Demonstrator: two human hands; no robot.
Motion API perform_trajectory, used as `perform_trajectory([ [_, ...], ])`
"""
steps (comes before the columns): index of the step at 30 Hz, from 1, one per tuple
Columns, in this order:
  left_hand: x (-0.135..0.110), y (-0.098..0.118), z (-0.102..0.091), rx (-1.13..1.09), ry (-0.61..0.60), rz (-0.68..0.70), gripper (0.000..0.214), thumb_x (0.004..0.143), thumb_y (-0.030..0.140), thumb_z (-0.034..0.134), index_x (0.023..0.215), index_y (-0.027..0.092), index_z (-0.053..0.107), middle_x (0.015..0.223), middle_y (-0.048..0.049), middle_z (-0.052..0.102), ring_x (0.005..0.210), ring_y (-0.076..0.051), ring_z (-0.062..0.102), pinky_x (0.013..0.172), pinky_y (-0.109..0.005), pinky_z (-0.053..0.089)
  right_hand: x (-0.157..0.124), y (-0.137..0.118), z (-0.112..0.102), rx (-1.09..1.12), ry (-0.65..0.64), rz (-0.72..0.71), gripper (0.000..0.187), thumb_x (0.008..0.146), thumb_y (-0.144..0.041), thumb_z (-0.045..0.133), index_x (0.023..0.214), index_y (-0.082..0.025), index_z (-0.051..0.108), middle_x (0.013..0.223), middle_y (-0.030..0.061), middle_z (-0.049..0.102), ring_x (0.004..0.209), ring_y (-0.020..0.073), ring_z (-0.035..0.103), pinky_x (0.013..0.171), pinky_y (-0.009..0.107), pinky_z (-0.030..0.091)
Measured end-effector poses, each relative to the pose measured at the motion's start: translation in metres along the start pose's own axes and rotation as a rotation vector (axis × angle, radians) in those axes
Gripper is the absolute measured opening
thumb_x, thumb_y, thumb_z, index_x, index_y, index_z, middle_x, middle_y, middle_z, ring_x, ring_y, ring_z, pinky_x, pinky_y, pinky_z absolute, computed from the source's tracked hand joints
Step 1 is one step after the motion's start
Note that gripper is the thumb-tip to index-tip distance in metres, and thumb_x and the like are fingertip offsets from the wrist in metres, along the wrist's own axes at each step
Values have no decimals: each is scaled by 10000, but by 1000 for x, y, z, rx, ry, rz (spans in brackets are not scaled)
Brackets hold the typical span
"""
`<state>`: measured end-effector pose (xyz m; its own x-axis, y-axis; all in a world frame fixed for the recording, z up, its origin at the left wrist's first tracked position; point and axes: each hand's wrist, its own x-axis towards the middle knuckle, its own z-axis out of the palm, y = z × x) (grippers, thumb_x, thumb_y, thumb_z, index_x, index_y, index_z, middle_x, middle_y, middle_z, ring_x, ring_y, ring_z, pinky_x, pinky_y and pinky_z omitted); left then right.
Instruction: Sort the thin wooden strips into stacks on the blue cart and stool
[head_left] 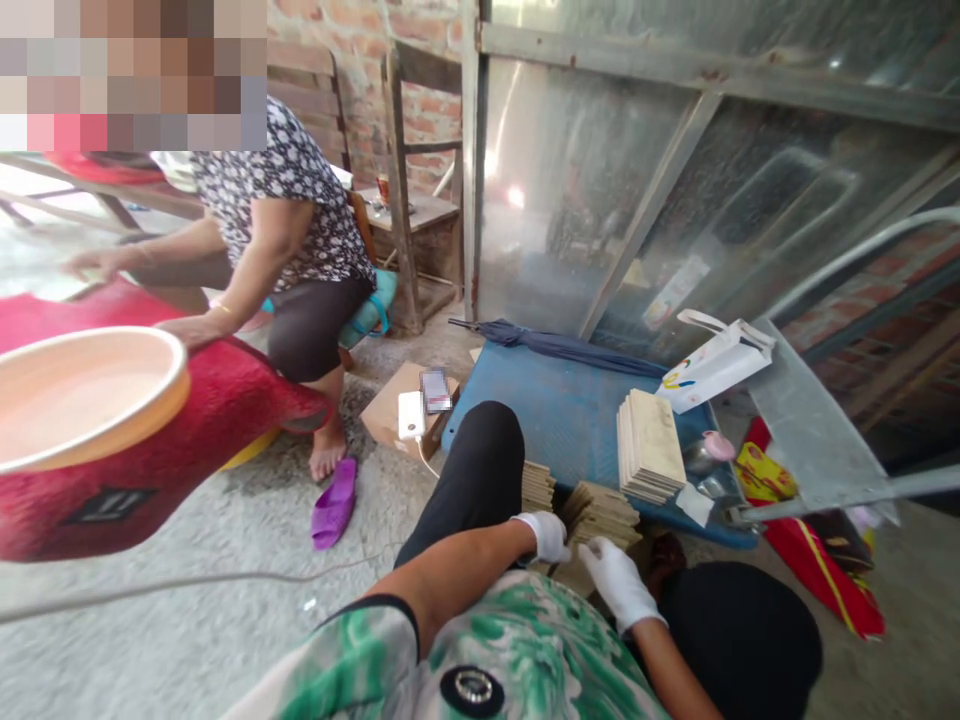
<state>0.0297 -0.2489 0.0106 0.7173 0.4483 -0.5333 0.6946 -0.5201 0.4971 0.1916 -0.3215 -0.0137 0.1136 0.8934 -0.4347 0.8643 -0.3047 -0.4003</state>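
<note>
I recorded a grey concrete floor (187,620) carrying a blue board (562,420). On the board lay a folded umbrella (555,345) along the far edge, a white paper bag (712,365) and a slat stack (649,445). On the floor lay a purple sandal (335,503) and a cardboard box (390,405). A fanned slat pile (600,510) sat at the board's near edge; its support was unclear.

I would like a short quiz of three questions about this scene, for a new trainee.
1. True or false: the left hand and the right hand both wear white gloves.
2. What lies on the grey concrete floor beside the co-worker's bare foot?
A) a purple rubber sandal
B) a green plastic bucket
C) a black leather boot
3. Fill in: the stack of tan flat sheets rests on a ____ flat board.
Key: 1 true; 2 A; 3 blue.
</note>
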Motion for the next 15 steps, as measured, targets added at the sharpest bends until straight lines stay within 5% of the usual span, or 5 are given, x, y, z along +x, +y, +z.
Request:
perform_trajectory([
  [7, -10, 9, -11, -11, 12, -62, 454, 854, 398, 481, 1127, 101, 689, 1065, -183, 708, 1040, -292, 660, 853, -337, 531, 13, -20, -6, -61, -60, 26, 274, 939, -353, 464, 1027, -175, 652, 1048, 87, 713, 1006, 228, 657, 811, 269, 448],
  [15, -20, 0, -13, -55, 42, -109, 442, 850, 400, 494, 1112, 107, 695, 1048, -179, 709, 1003, -289, 665, 828, -335, 525, 19, -31, -4, -111, -85, -20, 315, 967, -340, 395, 1090, -193, 644, 1106, 95, 693, 1040, 225, 636, 839, 274, 426],
])
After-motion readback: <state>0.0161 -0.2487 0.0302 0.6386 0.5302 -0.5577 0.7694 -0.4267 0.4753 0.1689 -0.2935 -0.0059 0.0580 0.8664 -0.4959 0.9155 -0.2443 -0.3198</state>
